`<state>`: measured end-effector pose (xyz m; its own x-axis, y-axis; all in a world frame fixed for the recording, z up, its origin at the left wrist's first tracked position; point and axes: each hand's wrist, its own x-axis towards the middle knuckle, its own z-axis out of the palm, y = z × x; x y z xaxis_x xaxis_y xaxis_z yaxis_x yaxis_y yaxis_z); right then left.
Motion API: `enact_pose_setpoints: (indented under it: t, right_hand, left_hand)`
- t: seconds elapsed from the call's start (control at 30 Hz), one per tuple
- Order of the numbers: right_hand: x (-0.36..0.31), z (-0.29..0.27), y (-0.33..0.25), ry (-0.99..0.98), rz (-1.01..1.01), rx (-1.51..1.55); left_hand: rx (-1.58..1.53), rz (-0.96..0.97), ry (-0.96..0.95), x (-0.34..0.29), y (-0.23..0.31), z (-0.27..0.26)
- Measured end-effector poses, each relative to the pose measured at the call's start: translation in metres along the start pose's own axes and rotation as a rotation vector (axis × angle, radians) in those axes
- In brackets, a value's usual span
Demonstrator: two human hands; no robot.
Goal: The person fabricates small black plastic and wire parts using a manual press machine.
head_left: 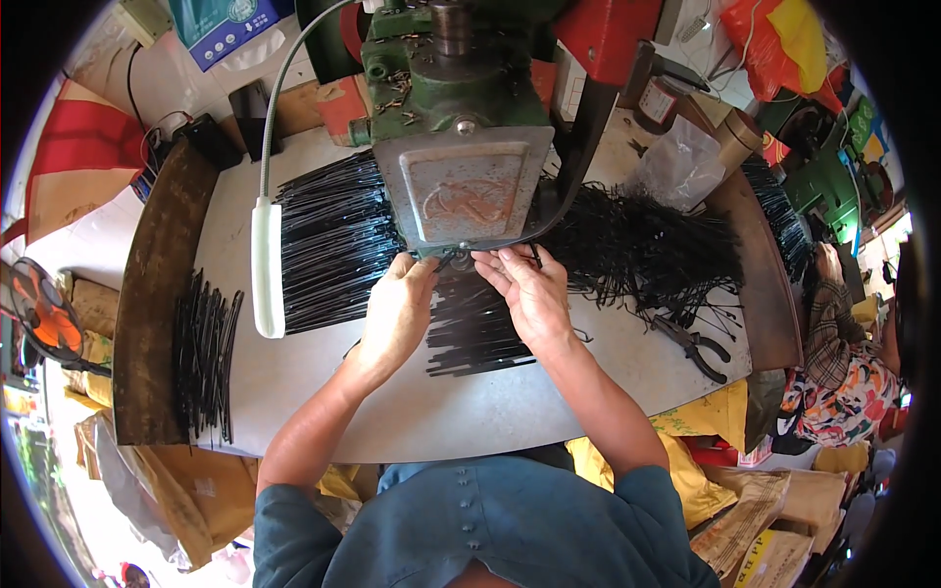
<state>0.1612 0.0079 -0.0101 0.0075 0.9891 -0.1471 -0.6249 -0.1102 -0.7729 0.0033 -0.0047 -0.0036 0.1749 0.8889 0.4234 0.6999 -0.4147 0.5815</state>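
The pale desk (392,421) spreads beneath the left hand (398,306) and the right hand (534,296), and the green machine (456,88) stands just beyond their fingertips. A tangled heap of black strips (652,245) lies right of the right hand; a neater row of black strips (328,235) fans out beyond and left of the left hand, and a smaller bundle (475,333) lies between the two wrists. Pliers (692,343) rest well right of the right hand. Smallest is the thin dark piece (448,259) at the left fingertips, under the machine's front edge; the left thumb and fingers look pinched on it. The right thumb and fingers curl close together, but I cannot tell whether they grip anything. With fingers this near the machine, a slip or mistimed stroke could nip them; strips snagging in the heap could pull out crooked.
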Motion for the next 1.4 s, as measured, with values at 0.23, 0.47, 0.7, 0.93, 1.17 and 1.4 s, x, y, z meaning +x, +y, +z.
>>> enact_pose_setpoints:
  t: [0.23,0.47,0.7,0.93,1.17,1.4]
  right_hand:
    - [0.0,-0.005,0.002,-0.014,-0.018,-0.04]
    - [0.003,-0.008,-0.009,0.019,0.051,-0.165]
    - [-0.007,-0.016,-0.023,-0.3,0.311,-0.546]
    - [-0.014,0.007,0.008,-0.456,0.324,-0.383]
    - [-0.004,-0.004,-0.013,-0.424,0.386,-0.169]
    - [-0.011,-0.019,-0.015,-0.363,0.352,-0.036]
  left_hand:
    - [0.083,0.044,-0.024,0.0,0.001,-0.001]
    - [0.418,0.214,-0.212,0.004,-0.004,-0.026]
    - [-0.711,-0.692,-0.575,-0.01,-0.001,-0.058]
    - [-1.104,-0.841,-0.622,-0.03,0.019,-0.037]
    - [-0.933,-0.756,-0.636,-0.015,0.021,-0.038]
    - [-0.358,-0.438,-0.527,-0.009,0.041,-0.029]
